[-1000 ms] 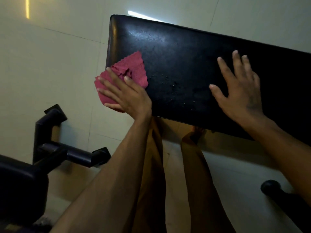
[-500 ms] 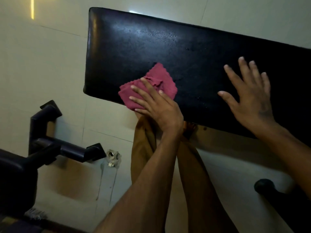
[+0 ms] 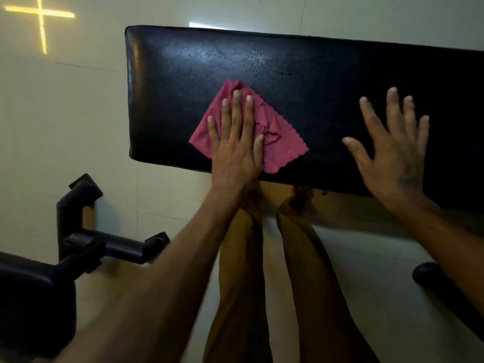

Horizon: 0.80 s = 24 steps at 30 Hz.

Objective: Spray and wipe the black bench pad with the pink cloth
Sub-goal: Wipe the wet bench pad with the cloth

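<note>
The black bench pad (image 3: 301, 82) runs across the upper half of the view, its left end rounded, with fine droplets glinting on its far surface. The pink cloth (image 3: 280, 142) lies spread on the pad near its front edge. My left hand (image 3: 235, 145) presses flat on the cloth's left part, fingers extended and pointing away from me. My right hand (image 3: 392, 150) rests flat on the bare pad to the right of the cloth, fingers spread, holding nothing.
A black metal bench frame (image 3: 86, 231) with end caps stands on the pale tiled floor at lower left. Another dark frame part (image 3: 429, 276) shows at lower right. My legs in brown trousers (image 3: 243, 271) stand under the pad's front edge.
My left hand has slid the cloth from the pad's left end toward the middle, and the cloth has spread out flatter. My right hand has stayed planted on the pad.
</note>
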{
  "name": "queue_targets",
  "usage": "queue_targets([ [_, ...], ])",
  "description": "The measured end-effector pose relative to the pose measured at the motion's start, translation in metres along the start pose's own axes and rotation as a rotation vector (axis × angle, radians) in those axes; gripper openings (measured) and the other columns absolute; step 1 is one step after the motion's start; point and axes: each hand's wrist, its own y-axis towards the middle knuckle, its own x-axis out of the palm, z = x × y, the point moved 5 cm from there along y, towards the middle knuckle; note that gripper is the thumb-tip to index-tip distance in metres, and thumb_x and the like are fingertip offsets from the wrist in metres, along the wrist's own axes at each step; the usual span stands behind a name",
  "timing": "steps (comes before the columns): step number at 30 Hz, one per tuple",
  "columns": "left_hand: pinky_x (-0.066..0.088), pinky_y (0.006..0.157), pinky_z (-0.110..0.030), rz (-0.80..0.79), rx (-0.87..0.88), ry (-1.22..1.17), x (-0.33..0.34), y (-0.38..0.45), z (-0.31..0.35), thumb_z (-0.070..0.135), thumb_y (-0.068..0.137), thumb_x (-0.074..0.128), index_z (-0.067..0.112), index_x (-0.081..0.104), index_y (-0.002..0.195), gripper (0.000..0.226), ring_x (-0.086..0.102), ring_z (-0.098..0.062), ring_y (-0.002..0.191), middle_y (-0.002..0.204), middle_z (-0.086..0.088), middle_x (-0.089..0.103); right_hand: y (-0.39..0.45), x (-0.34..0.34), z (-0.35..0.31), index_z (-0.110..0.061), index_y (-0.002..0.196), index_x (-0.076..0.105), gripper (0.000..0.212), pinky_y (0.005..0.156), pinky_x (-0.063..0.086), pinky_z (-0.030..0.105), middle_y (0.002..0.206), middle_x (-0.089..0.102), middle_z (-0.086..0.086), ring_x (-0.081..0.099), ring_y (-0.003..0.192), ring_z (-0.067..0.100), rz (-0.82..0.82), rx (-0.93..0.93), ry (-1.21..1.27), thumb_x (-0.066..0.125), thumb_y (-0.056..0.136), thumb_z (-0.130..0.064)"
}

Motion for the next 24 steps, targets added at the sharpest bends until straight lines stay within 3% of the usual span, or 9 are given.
queue_targets([
  [4, -0.005, 0.125, -0.052, 0.062, -0.378, -0.202, 0.006, 0.004, 0.033, 0.031, 0.104, 0.020, 0.006, 0.010, 0.160, 0.061, 0.001, -0.034, 0.156, 0.168, -0.018, 0.005, -0.001, 0.002, 0.003, -0.034, 0.159, 0.016, 0.057, 0.122, 0.005, 0.061, 0.169, 0.005, 0.009, 0.002, 0.155, 0.033, 0.029, 0.009, -0.016, 0.032, 0.105, -0.049],
  [6, -0.006, 0.125, -0.052, -0.002, -0.206, -0.147, 0.011, -0.002, 0.049, 0.030, 0.106, 0.020, 0.007, 0.011, 0.160, 0.060, 0.001, -0.034, 0.156, 0.168, -0.019, 0.004, -0.005, 0.002, 0.011, -0.034, 0.159, 0.017, 0.056, 0.122, 0.004, 0.061, 0.169, 0.004, 0.009, 0.002, 0.155, 0.034, 0.037, 0.045, -0.009, 0.033, 0.107, -0.045],
  [9, -0.003, 0.126, -0.049, -0.138, 0.388, -0.039, 0.021, -0.031, 0.071, 0.032, 0.107, 0.025, 0.010, 0.016, 0.160, 0.058, 0.006, -0.030, 0.156, 0.168, -0.015, 0.010, -0.019, 0.001, 0.030, -0.035, 0.159, 0.014, 0.057, 0.122, 0.004, 0.062, 0.169, 0.003, 0.009, 0.001, 0.155, 0.033, 0.072, 0.139, 0.013, 0.033, 0.107, -0.045],
  [11, 0.003, 0.127, -0.046, -0.171, 0.559, 0.003, 0.023, -0.039, 0.064, 0.035, 0.108, 0.026, 0.014, 0.017, 0.161, 0.058, 0.008, -0.025, 0.156, 0.168, -0.012, 0.013, -0.023, 0.003, 0.036, -0.035, 0.159, 0.012, 0.057, 0.122, 0.004, 0.062, 0.169, 0.002, 0.008, 0.001, 0.155, 0.032, 0.076, 0.160, 0.026, 0.029, 0.107, -0.046],
  [13, 0.003, 0.127, -0.045, -0.141, 0.517, 0.011, 0.016, -0.033, 0.046, 0.035, 0.108, 0.027, 0.015, 0.018, 0.160, 0.057, 0.006, -0.022, 0.156, 0.168, -0.010, 0.015, -0.025, 0.005, 0.037, -0.035, 0.159, 0.010, 0.057, 0.122, 0.004, 0.062, 0.169, 0.002, 0.008, 0.000, 0.155, 0.031, 0.071, 0.158, 0.043, 0.029, 0.107, -0.045],
  [17, -0.004, 0.126, -0.047, -0.016, 0.039, -0.081, 0.006, -0.024, 0.012, 0.033, 0.109, 0.024, 0.008, 0.011, 0.160, 0.059, 0.001, -0.027, 0.156, 0.168, -0.016, 0.007, -0.025, 0.006, 0.034, -0.032, 0.159, 0.012, 0.056, 0.122, 0.001, 0.061, 0.169, 0.002, 0.009, 0.000, 0.155, 0.032, 0.083, 0.187, 0.067, 0.033, 0.108, -0.039],
  [19, -0.005, 0.125, -0.049, -0.011, -0.059, -0.102, 0.012, -0.025, 0.029, 0.032, 0.109, 0.023, 0.006, 0.009, 0.159, 0.058, 0.003, -0.033, 0.156, 0.167, -0.019, 0.006, -0.022, 0.006, 0.034, -0.032, 0.159, 0.012, 0.056, 0.121, 0.000, 0.061, 0.169, 0.002, 0.009, -0.001, 0.155, 0.032, 0.085, 0.192, 0.073, 0.033, 0.108, -0.037],
  [21, -0.002, 0.124, -0.054, -0.044, 0.025, -0.066, 0.019, -0.025, 0.055, 0.033, 0.109, 0.022, 0.005, 0.011, 0.159, 0.058, 0.007, -0.036, 0.155, 0.167, -0.021, 0.010, -0.023, 0.006, 0.035, -0.032, 0.159, 0.013, 0.055, 0.121, 0.000, 0.061, 0.169, 0.002, 0.009, -0.001, 0.155, 0.032, 0.076, 0.187, 0.090, 0.034, 0.108, -0.034],
  [24, 0.004, 0.124, -0.055, -0.126, 0.418, -0.009, 0.029, -0.026, 0.097, 0.033, 0.108, 0.029, 0.009, 0.019, 0.159, 0.057, 0.012, -0.031, 0.155, 0.167, -0.016, 0.016, -0.023, 0.004, 0.041, -0.033, 0.159, 0.016, 0.054, 0.122, 0.001, 0.060, 0.169, 0.004, 0.008, 0.000, 0.155, 0.031, 0.077, 0.174, 0.115, 0.035, 0.108, -0.031],
])
